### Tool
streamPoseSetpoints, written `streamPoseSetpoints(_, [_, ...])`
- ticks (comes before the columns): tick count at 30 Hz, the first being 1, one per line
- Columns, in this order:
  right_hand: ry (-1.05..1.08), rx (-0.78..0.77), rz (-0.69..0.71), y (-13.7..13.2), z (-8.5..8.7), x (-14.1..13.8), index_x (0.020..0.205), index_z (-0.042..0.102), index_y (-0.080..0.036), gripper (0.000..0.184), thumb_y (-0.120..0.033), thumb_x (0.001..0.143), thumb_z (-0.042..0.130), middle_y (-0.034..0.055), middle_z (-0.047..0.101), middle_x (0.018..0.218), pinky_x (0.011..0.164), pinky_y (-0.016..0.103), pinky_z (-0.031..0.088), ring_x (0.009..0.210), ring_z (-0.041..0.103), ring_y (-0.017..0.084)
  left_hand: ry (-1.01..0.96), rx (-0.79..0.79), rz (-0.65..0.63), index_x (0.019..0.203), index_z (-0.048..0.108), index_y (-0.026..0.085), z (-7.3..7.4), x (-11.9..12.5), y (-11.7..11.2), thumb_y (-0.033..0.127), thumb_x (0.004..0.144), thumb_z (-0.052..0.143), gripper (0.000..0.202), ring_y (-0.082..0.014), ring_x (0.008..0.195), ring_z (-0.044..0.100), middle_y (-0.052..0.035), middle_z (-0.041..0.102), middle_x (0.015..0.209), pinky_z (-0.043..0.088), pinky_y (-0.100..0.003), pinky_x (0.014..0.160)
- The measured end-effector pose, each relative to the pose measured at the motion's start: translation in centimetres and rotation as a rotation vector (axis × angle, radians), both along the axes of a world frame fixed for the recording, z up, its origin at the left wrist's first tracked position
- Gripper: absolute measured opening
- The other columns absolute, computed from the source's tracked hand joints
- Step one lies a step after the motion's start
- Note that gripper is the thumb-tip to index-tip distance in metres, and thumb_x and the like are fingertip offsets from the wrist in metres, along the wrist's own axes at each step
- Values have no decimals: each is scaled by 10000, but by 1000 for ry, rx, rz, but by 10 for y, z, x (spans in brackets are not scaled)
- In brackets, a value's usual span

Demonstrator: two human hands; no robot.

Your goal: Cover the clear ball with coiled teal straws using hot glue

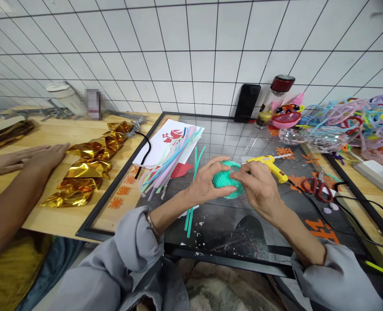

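My left hand [204, 181] is curled around a clear ball wrapped in rows of green pipe cleaner [224, 178], thumb below and fingers above. At the ball's upper right, a see-through patch shows. There my right hand [259, 185] presses its thumb and fingertips together against the ball; what lies between them is hidden. Just behind the right hand lies a yellow hot glue gun [272, 165], partly covered by it. Loose green pipe cleaners [189, 220] lie on the glass-topped board beneath my left wrist.
Pastel pipe cleaners [175, 162] lie across white paper [155, 144]. Gold foil [84, 172] and a co-worker's hands [45, 157] are left. A phone [247, 103] and a bottle [274, 101] stand behind; red scissors [319, 188], cables, a power strip [379, 177] are right.
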State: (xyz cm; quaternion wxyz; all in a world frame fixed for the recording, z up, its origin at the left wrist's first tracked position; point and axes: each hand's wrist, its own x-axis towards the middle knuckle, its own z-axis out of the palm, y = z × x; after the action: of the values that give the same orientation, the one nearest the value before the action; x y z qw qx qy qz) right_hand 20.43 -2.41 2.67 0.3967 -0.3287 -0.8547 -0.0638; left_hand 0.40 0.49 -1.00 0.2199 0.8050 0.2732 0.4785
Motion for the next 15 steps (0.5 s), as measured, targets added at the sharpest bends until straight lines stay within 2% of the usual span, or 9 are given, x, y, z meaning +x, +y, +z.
streamPoseSetpoints(6, [20,-19,7,-1,1,-1,1046,683,-232,269,-81,968,475,54,606,912,706,345,399,815,532,190,56,57,78,1124,649,209,4,-2,-3,478,796,789,447,-304,1230,598,-141,601,1295,488,-519,1060])
streamPoseSetpoints(10, [36,-31,30,-2,3,-1,1044,673,-214,243,-66,962,499,57,598,914,706,342,419,827,537,190,65,106,67,1140,654,205,3,-3,-2,483,819,766,439,-282,1164,625,-128,630,1238,505,-485,1037])
streamPoseSetpoints(15, [52,-79,46,-3,3,0,1042,685,-201,220,-92,966,510,74,614,951,719,356,440,857,560,204,65,94,60,1150,656,217,2,-3,-1,491,826,756,436,-274,1158,630,-125,631,1241,519,-479,1019])
